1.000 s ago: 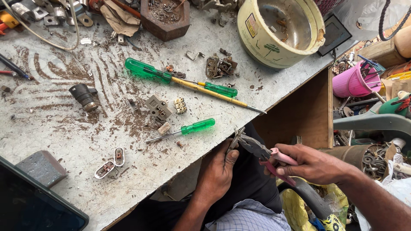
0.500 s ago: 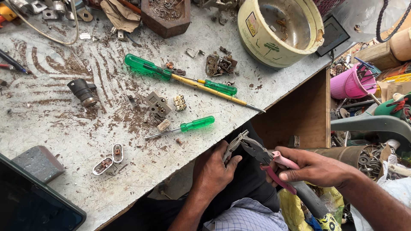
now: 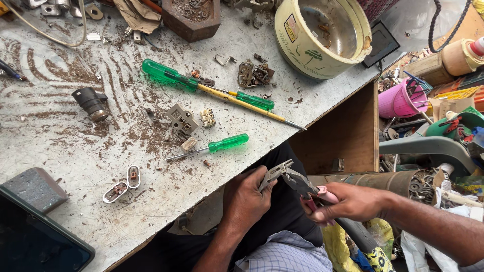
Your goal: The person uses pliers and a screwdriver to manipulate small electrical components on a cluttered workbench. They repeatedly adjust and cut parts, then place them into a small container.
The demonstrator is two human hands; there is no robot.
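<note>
Head view vs 0.5 s back: pliers [image 3: 295, 180] sit a bit lower and closer to my lap, bench barely shifted. Right hand [image 3: 353, 201] is closed round the pink handles; long axis runs from that hand up-left, jaw tips ending at the left hand [image 3: 247, 199]. Left hand is curled, fingertips on sth small at the tips — can't tell what. So left hand's nearer the working end, just below the bench edge [image 3: 282, 143]. Small green screwdriver [image 3: 217, 146] lies on the bench above, apart.
</note>
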